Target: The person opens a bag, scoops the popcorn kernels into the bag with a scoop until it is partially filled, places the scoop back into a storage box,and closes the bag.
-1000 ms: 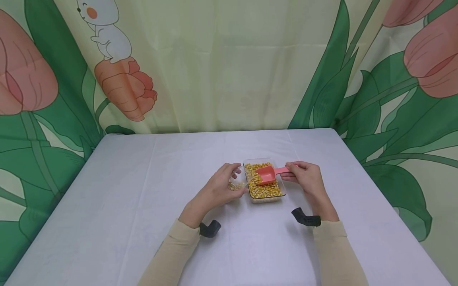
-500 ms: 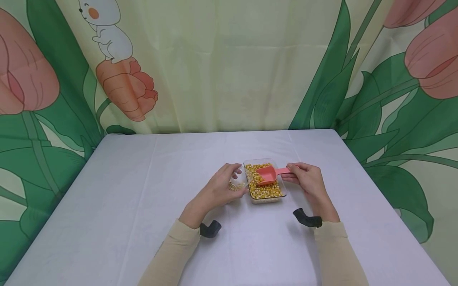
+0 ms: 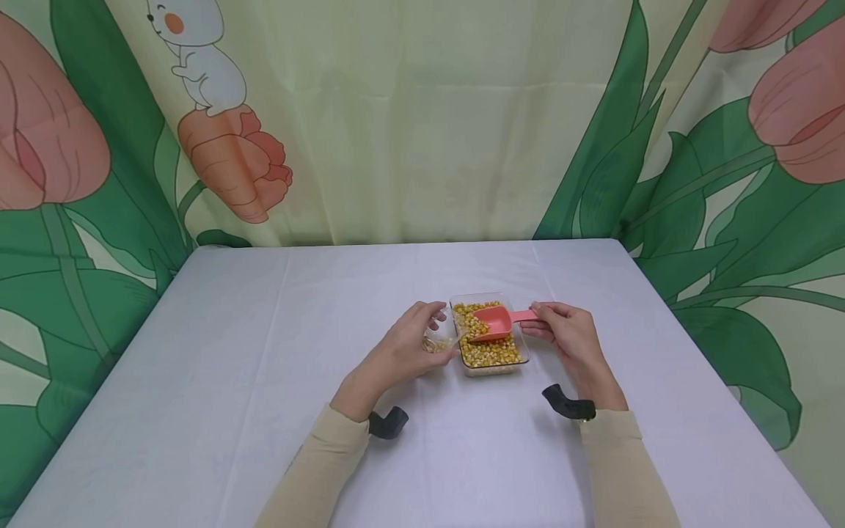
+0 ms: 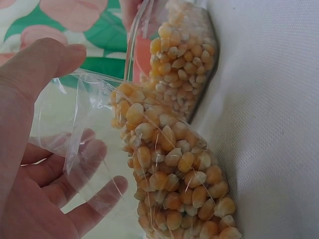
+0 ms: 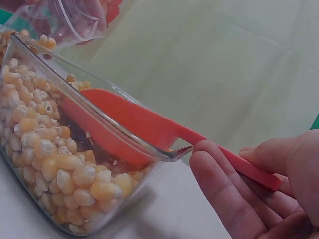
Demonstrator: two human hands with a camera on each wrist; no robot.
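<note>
My left hand (image 3: pixel 399 348) holds a clear plastic bag (image 4: pixel 89 109) by its mouth, with the thumb at the upper edge and the other fingers spread behind the film. Corn kernels (image 4: pixel 169 174) fill the bag's lower part. Right beside it stands a rectangular glass container (image 3: pixel 491 372), also filled with kernels. My right hand (image 3: pixel 571 334) pinches the handle of a pink-red scoop (image 3: pixel 494 323) between thumb and fingers. The scoop's bowl (image 5: pixel 127 119) lies inside the container, its front edge among the kernels and pointing toward the bag.
A white cloth covers the table (image 3: pixel 297 330). Behind it hangs a printed curtain (image 3: pixel 409 147) with tulips and a rabbit on a carrot. Black wrist mounts (image 3: pixel 568 405) stick out from both wrists, low over the cloth.
Both hands, the bag and the container stay nearly still. The scoop has shifted very slightly, and more kernels show at its front edge.
</note>
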